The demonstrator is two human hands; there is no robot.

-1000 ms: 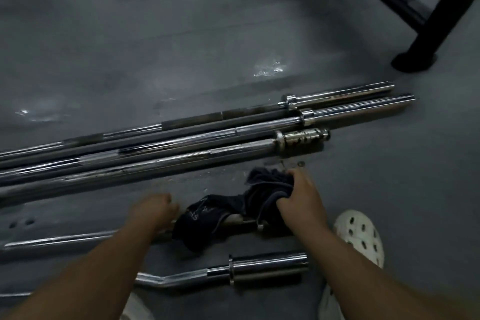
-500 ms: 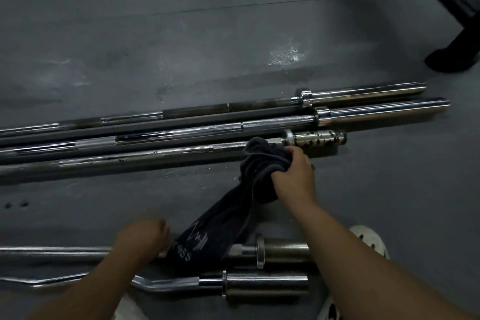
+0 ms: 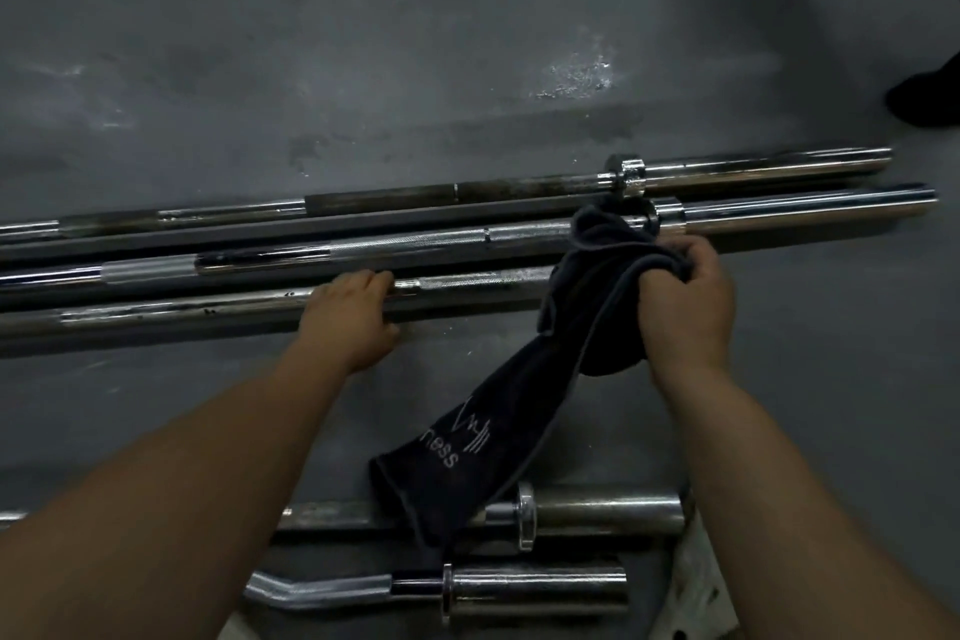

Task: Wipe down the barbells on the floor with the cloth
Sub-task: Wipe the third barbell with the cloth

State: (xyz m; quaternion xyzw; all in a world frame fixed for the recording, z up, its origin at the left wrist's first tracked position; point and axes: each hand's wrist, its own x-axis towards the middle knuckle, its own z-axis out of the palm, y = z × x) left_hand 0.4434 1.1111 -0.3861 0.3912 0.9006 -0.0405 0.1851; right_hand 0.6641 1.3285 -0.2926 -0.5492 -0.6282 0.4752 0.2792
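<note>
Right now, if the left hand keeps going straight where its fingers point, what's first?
The left hand holds the nearest long barbell; beyond it, probably the knurled middle barbell.

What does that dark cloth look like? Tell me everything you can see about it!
The cloth is a long, dark, soft-looking towel with a stitched edge and pale lettering ending in "ess" beside a line logo. The right hand grips its bunched upper part, which lies against the middle long barbell near its collar. From there it slants across the nearest long barbell, and its lower end drapes over a short barbell near the person.
</note>
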